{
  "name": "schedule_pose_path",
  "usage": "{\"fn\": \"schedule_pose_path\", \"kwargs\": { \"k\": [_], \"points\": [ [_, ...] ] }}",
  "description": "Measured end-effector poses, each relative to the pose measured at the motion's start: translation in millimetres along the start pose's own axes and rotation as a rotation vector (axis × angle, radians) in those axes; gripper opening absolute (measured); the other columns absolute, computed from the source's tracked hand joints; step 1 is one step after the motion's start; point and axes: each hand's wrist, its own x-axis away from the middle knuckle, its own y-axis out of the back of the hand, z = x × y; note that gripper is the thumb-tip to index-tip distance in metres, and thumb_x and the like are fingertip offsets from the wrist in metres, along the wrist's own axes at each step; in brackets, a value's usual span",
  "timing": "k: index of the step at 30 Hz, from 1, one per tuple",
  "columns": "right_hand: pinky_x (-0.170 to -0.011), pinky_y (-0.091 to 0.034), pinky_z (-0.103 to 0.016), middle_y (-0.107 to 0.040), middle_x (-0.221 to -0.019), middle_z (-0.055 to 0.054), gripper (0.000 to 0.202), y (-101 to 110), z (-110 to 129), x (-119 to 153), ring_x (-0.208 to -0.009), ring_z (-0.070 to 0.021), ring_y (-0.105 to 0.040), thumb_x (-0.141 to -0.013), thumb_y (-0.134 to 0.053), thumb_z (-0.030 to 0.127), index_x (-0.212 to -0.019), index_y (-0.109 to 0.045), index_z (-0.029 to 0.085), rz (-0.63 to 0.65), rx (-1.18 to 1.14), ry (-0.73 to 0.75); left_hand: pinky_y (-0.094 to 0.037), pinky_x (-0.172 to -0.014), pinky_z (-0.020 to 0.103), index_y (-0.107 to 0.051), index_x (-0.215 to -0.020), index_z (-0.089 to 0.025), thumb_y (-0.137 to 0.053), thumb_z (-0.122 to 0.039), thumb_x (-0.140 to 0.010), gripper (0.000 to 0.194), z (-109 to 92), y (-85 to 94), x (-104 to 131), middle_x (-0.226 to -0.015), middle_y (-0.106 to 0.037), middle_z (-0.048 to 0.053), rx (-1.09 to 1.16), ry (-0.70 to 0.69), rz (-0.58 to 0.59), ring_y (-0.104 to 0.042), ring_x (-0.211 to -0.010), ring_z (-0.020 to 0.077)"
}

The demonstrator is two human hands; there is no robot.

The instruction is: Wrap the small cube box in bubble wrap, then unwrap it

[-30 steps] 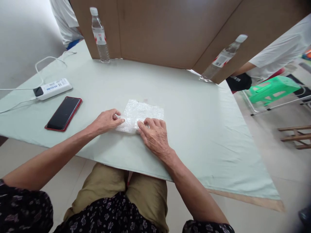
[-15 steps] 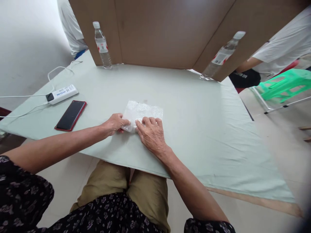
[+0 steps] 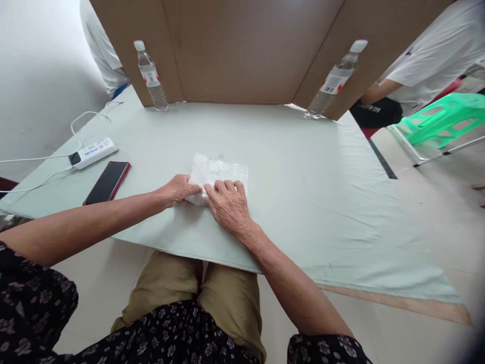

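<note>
A piece of clear bubble wrap [image 3: 217,171] lies on the pale green tablecloth in front of me. My left hand [image 3: 178,190] pinches its near left corner, with the thumb on top and fingers underneath. My right hand [image 3: 229,205] rests on the near edge of the wrap, its fingers bent and pressing down on it. The palm hides part of that edge. Whether anything is inside the wrap I cannot tell.
A phone [image 3: 107,183] and a white power strip [image 3: 93,153] with cables lie on the left. Two water bottles [image 3: 153,83] [image 3: 333,83] stand before a brown cardboard screen [image 3: 238,55]. People in white sleeves [image 3: 428,55] are beyond it. A green stool [image 3: 441,119] stands at right.
The view has shifted slightly. Both hands keep nearly the same place on the bubble wrap, and its far edge looks a little flatter.
</note>
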Motion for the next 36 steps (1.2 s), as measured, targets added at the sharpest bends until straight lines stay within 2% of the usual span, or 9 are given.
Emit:
{"fn": "schedule_pose_path", "kwargs": {
  "k": [7,11,14,17,20,22,25,28,36],
  "points": [
    [-0.088,-0.029,-0.043,-0.067,-0.101,-0.008,0.023,0.3,0.9,-0.1,-0.093,-0.0261,-0.053,-0.104,-0.041,0.029,-0.108,-0.062,0.019,-0.013,-0.008,0.0,-0.042,-0.041,0.022,-0.049,-0.063,-0.018,-0.063,-0.013,-0.063,0.015,-11.0,-4.9,4.3,-0.051,-0.049,-0.005,0.275,-0.024,0.04,-0.05,-0.046,0.0103],
    [-0.089,-0.03,-0.042,-0.07,-0.101,-0.009,0.018,4.6,-0.6,1.1,-0.094,-0.0257,-0.056,-0.099,-0.047,0.023,-0.107,-0.062,0.016,0.006,-0.108,-0.043,-0.057,-0.056,0.029,-0.061,-0.073,-0.013,-0.065,-0.017,-0.065,0.01,-12.7,-1.3,11.3,-0.067,-0.063,0.001,0.367,-0.066,0.181,-0.059,-0.057,0.012],
    [-0.091,-0.032,-0.041,-0.073,-0.099,-0.008,0.014,6.4,-5.6,2.7,-0.094,-0.0254,-0.059,-0.092,-0.053,0.02,-0.103,-0.062,0.017,0.008,-0.254,-0.088,-0.056,-0.059,0.03,-0.067,-0.085,-0.012,-0.065,-0.017,-0.065,0.021,-8.4,-1.4,13.7,-0.072,-0.065,0.002,0.285,-0.132,0.219,-0.059,-0.059,0.0124],
    [-0.093,-0.035,-0.04,-0.075,-0.1,-0.006,0.012,9.9,-15.0,3.8,-0.097,-0.0241,-0.063,-0.09,-0.055,0.019,-0.099,-0.063,0.02,-0.005,-0.415,-0.129,-0.049,-0.056,0.028,-0.07,-0.086,-0.014,-0.062,-0.02,-0.072,0.017,1.7,-8.2,13.2,-0.065,-0.06,0.0,-0.026,-0.386,0.131,-0.054,-0.056,0.0123],
    [-0.096,-0.037,-0.041,-0.075,-0.114,-0.008,0.011,20.3,-30.2,6.6,-0.109,-0.0258,-0.063,-0.09,-0.056,0.02,-0.097,-0.065,0.021,-0.075,-0.473,-0.232,-0.051,-0.07,0.031,-0.073,-0.085,-0.016,-0.059,-0.02,-0.08,0.015,14.7,-17.3,10.7,-0.081,-0.064,0.005,-0.351,-0.853,-0.111,-0.059,-0.075,0.0163],
    [-0.094,-0.04,-0.041,-0.074,-0.117,-0.009,0.013,30.7,-43.2,11.3,-0.108,-0.0269,-0.064,-0.09,-0.058,0.024,-0.099,-0.066,0.021,-0.076,-0.456,-0.371,-0.052,-0.076,0.032,-0.072,-0.088,-0.016,-0.058,-0.021,-0.085,0.015,22.7,-21.7,8.2,-0.091,-0.064,0.009,-0.422,-1.031,-0.224,-0.061,-0.086,0.0191],
    [-0.083,-0.045,-0.037,-0.076,-0.103,-0.007,0.025,43.6,-60.6,23.0,-0.087,-0.023,-0.068,-0.092,-0.057,0.036,-0.109,-0.066,0.02,0.162,-0.502,-0.596,-0.053,-0.081,0.032,-0.069,-0.095,-0.015,-0.056,-0.018,-0.09,0.014,31.1,-25.4,3.7,-0.097,-0.066,0.01,-0.407,-1.155,-0.261,-0.063,-0.092,0.0197],
    [-0.079,-0.046,-0.035,-0.076,-0.096,-0.008,0.041,44.5,-66.8,34.5,-0.086,-0.0233,-0.068,-0.093,-0.057,0.045,-0.122,-0.063,0.016,0.382,-0.553,-0.74,-0.054,-0.082,0.034,-0.066,-0.101,-0.015,-0.055,-0.014,-0.089,0.016,35.3,-29.4,-1.4,-0.096,-0.068,0.01,-0.412,-1.235,-0.269,-0.063,-0.093,0.0211],
    [-0.066,-0.051,-0.032,-0.069,-0.09,-0.005,0.081,10.4,-45.6,33.3,-0.077,-0.0206,-0.065,-0.085,-0.064,0.048,-0.151,-0.035,0.013,0.17,-0.86,-0.92,-0.052,-0.082,0.039,-0.069,-0.103,-0.014,-0.055,-0.016,-0.088,0.021,42.0,-39.7,-10.7,-0.097,-0.069,0.011,-0.434,-1.317,-0.373,-0.059,-0.088,0.0235]
  ]
}}
